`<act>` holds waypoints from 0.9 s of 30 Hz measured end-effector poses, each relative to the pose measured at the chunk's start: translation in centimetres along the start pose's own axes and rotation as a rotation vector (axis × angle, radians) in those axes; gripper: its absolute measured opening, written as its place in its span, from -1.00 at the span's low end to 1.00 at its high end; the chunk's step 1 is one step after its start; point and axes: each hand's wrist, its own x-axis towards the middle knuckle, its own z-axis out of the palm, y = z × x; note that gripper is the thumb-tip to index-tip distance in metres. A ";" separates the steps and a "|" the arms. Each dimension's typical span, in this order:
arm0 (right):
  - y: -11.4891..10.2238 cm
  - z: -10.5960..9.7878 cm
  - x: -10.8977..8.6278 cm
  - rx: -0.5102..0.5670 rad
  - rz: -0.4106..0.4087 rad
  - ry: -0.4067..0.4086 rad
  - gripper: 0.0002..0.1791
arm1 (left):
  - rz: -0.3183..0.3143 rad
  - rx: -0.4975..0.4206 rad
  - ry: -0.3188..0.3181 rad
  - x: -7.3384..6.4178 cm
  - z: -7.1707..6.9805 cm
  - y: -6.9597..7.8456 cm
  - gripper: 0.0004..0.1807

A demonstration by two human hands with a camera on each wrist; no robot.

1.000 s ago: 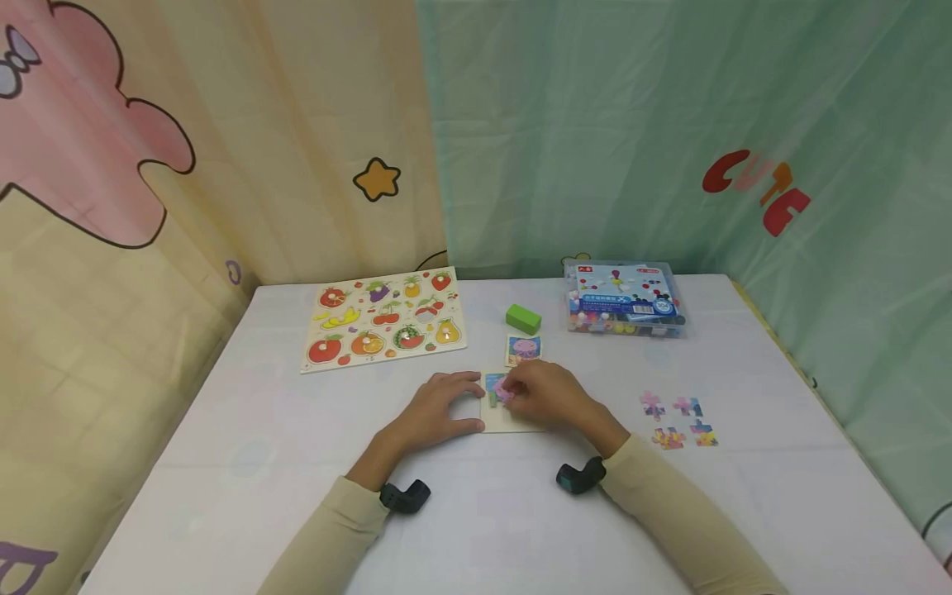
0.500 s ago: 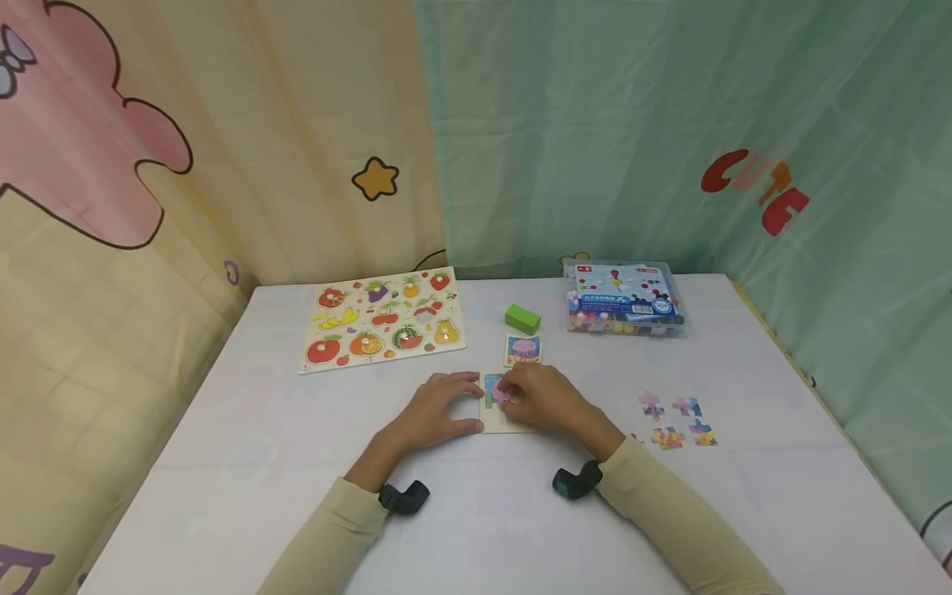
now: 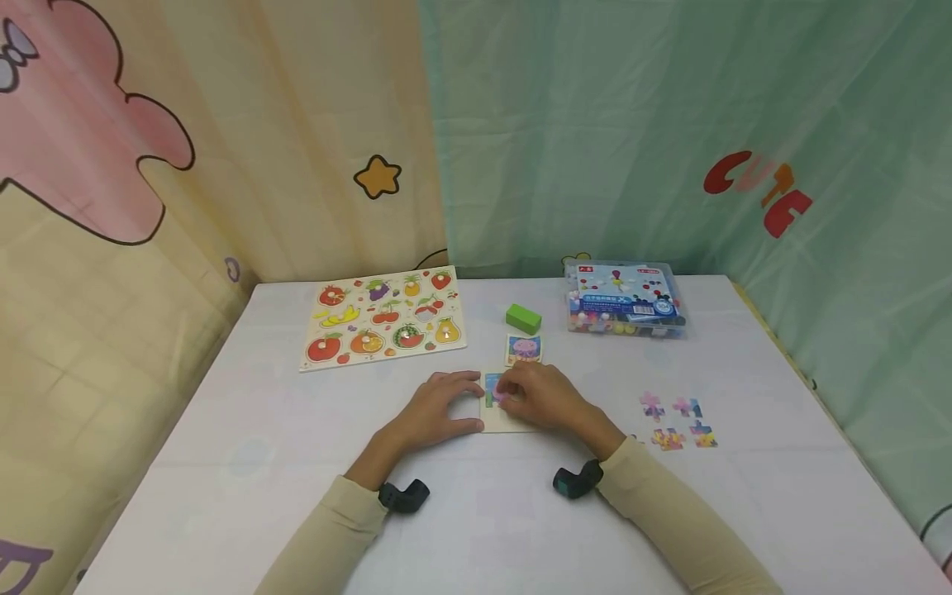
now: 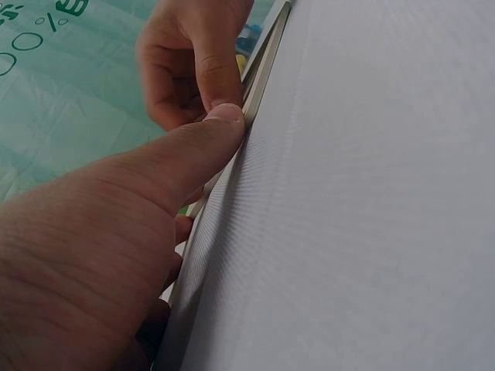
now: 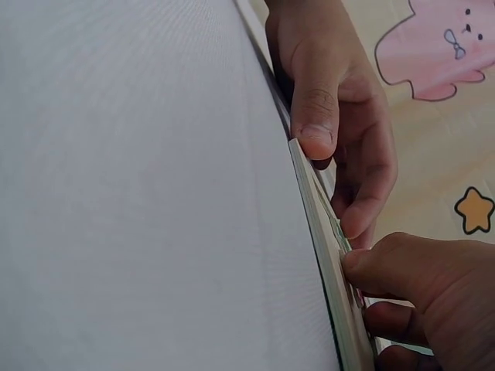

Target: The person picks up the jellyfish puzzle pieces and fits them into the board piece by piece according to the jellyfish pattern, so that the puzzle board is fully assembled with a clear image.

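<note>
A small pale jigsaw tray (image 3: 507,424) lies on the white table in front of me, with blue and green jigsaw pieces (image 3: 490,388) at its upper left. My left hand (image 3: 440,406) rests against the tray's left edge, thumb and forefinger spread apart. In the left wrist view its thumb (image 4: 193,147) lies along the rim. Over the tray, my right hand (image 3: 549,398) pinches a pink jigsaw piece (image 3: 501,395) against the surface, mostly covered by the fingertips. Just behind the tray lies a small picture card (image 3: 525,349) with a pink figure.
Several loose jigsaw pieces (image 3: 668,438) lie to the right, one partly hidden by my right forearm. A green block (image 3: 524,318) sits behind the card. At the back are a fruit peg puzzle (image 3: 394,314) on the left and a clear plastic box (image 3: 626,299) on the right.
My right hand has shifted slightly left, and the pink piece is now more hidden under its fingertips. A loose piece has come into sight beside the right sleeve. The left hand stays put.
</note>
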 end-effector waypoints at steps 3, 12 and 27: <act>-0.1 -0.1 0.0 0.002 0.011 -0.001 -0.83 | -0.005 -0.003 -0.007 0.1 -0.1 0.0 -0.49; 0.2 0.2 0.0 0.023 0.014 -0.006 -0.83 | 0.008 0.012 0.007 0.0 0.1 -0.1 -0.48; 0.6 -2.2 -0.8 0.250 0.023 -0.039 -0.54 | 0.012 0.010 0.004 0.0 0.2 -0.1 -0.49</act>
